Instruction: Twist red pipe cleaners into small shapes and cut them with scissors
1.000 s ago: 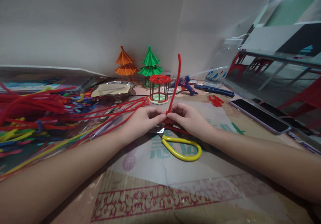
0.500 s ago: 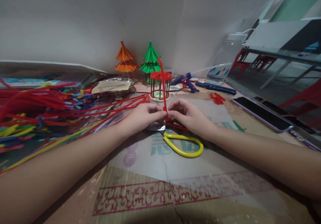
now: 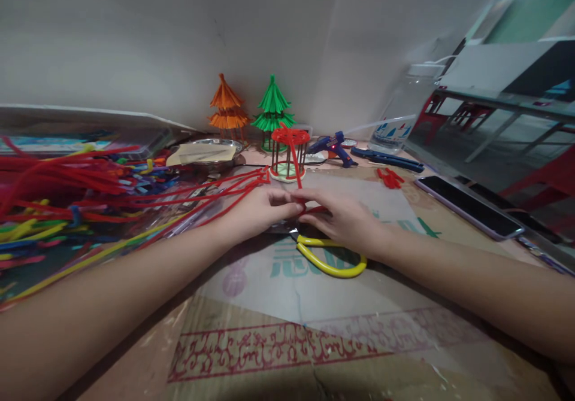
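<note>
Near the middle of the table, a red stem worked between two hands

On the near side of a small round red frame [image 3: 290,137], the left hand [image 3: 258,214] pinches the lower part of a red stem [image 3: 297,175] between thumb and fingers. The right hand [image 3: 345,218] meets it there, fingers curled over the same spot, apparently gripping it as well; the fingers hide the exact hold. The stem's long upper part rises free, crossing the view of the frame beyond, so this piece looks unfinished.

At the far side, an orange model [image 3: 228,105] and a green model [image 3: 272,105] each carry two tiers of roof and look complete. The red frame has its base, posts and top ring but no roof, so it seems only part built. To the right lie some short red pieces [image 3: 390,178], apparently cut already; to the left, many long red stems [image 3: 67,176] remain unused. Yellow-handled scissors [image 3: 332,272] lie just below the right hand, untended, and a blue glue gun [image 3: 333,145] rests farther back.
</note>
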The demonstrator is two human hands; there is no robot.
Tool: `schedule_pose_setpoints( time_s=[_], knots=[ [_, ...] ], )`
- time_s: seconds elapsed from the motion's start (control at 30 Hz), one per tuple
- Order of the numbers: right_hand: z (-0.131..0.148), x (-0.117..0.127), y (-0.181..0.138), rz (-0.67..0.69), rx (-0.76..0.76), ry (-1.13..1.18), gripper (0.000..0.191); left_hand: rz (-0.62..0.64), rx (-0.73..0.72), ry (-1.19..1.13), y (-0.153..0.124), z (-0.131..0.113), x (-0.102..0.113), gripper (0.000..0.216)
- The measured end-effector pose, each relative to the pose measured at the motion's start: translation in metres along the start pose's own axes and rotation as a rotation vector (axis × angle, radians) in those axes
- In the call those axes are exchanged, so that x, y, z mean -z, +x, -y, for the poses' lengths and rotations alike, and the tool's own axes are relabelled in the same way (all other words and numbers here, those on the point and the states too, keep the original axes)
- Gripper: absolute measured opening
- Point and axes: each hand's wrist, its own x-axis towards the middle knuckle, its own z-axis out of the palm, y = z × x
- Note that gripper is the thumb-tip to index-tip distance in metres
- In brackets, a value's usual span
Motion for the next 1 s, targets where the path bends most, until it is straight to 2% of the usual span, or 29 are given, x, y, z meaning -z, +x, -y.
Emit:
schedule_pose_setpoints(
  time_s=[0.17, 0.3, 0.47, 0.6, 0.87, 1.0],
  knots=[
    [0.0010, 0.0001, -0.0012, 0.023, -0.042, 0.008, 0.038, 0.008, -0.033, 0.053, -0.0001, 0.0015, 0.0009, 0.028],
    [-0.0007, -0.0025, -0.0031, 0.012, -0.072, 0.102, 0.049, -0.023, -0.043, 0.037, -0.0010, -0.0005, 0.0000, 0.026],
    [0.0000, -0.0028, -0.0025, 0.064, -0.096, 0.139, 0.060, -0.043, 0.035, -0.090, -0.0008, -0.0009, 0.0000, 0.023],
    [0.0021, -0.0015, -0.0009, 0.081, -0.105, 0.130, 0.060, -0.037, 0.047, -0.113, 0.0001, 0.0002, 0.0003, 0.025],
    [0.0025, -0.0011, -0.0015, 0.078, -0.094, 0.188, 0.058, -0.028, 0.015, -0.040, -0.0007, -0.0015, 0.0000, 0.029],
    [0.0008, -0.0016, -0.0023, 0.083, -0.102, 0.146, 0.056, -0.017, -0.019, 0.042, 0.0005, 0.0024, 0.0004, 0.029]
  ],
)
